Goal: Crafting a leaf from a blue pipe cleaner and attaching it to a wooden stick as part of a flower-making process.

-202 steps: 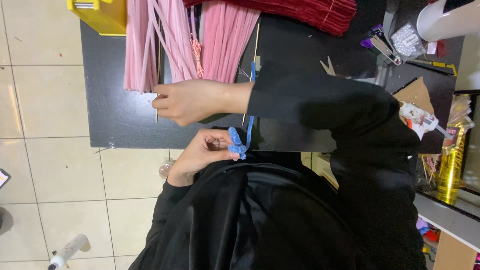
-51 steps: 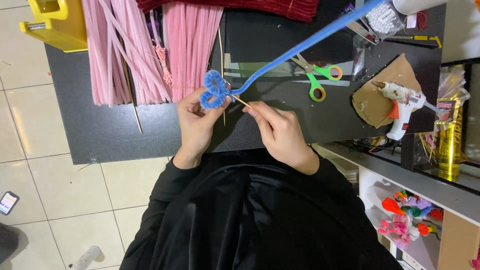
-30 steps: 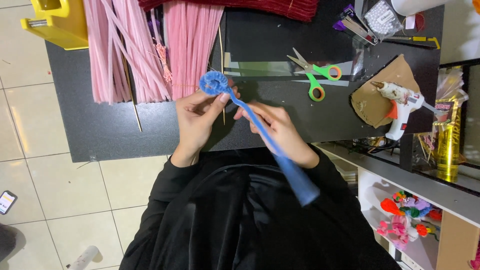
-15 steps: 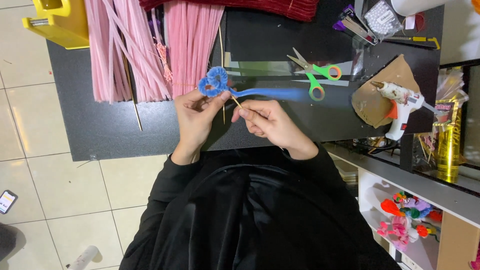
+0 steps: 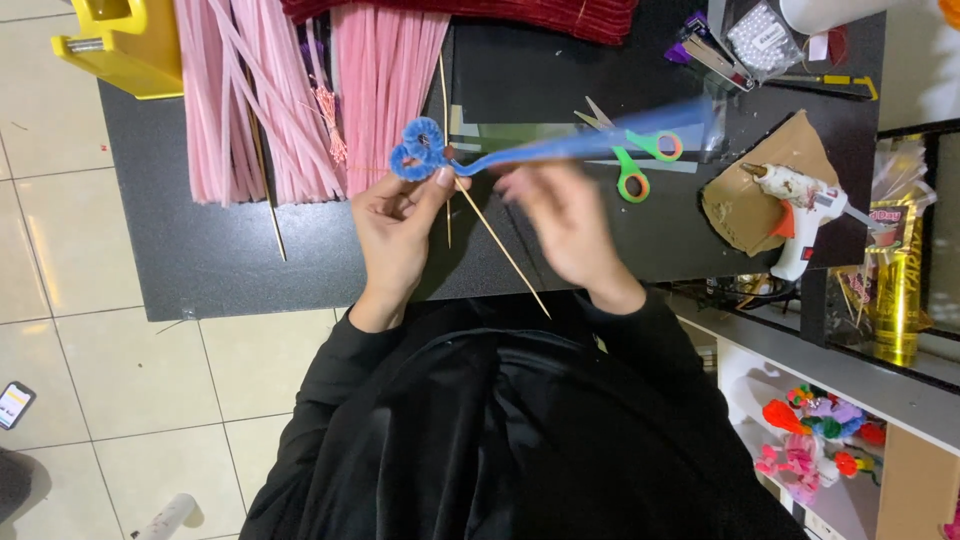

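Observation:
My left hand (image 5: 398, 222) pinches a blue pipe cleaner (image 5: 420, 152) that is bent into small loops at its end, together with a thin wooden stick (image 5: 500, 250) slanting down to the right. The pipe cleaner's long free tail (image 5: 600, 140) stretches right, blurred by motion. My right hand (image 5: 565, 225), also blurred, grips that tail just right of the loops, above the black table (image 5: 200, 260).
Bundles of pink pipe cleaners (image 5: 300, 90) and dark red ones (image 5: 520, 14) lie at the table's far side. Green-handled scissors (image 5: 632, 160), a glue gun (image 5: 800, 205) on cardboard (image 5: 760, 190), a yellow tape dispenser (image 5: 125, 40) and small tools surround the hands.
The blue tail has swung from pointing down right, to flat, to up right as my right hand winds it around the loops. My left hand stays put.

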